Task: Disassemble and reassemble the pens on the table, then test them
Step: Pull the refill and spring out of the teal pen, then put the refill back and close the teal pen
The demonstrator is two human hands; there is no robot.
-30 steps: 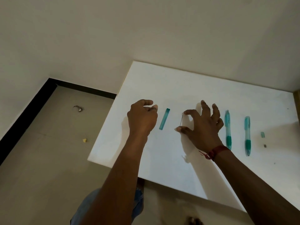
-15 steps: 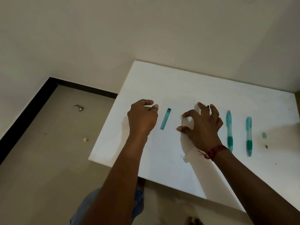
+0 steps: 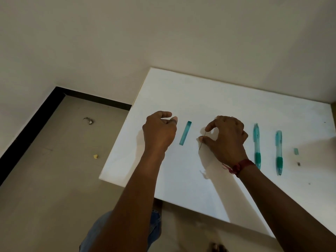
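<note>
The right hand pinched a thin dark rod just right of the translucent teal plastic sleeve, their long axes near parallel; the left hand, curled just left of it, hid any contents.

Thin rod in right hand

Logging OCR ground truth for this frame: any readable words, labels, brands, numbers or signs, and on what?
No readable text anywhere.
Left teal pen and right teal pen: any print is too small to tell.
Teal barrel piece, thin rod pinched by the right hand, small teal cap, white table: no markings visible.
</note>
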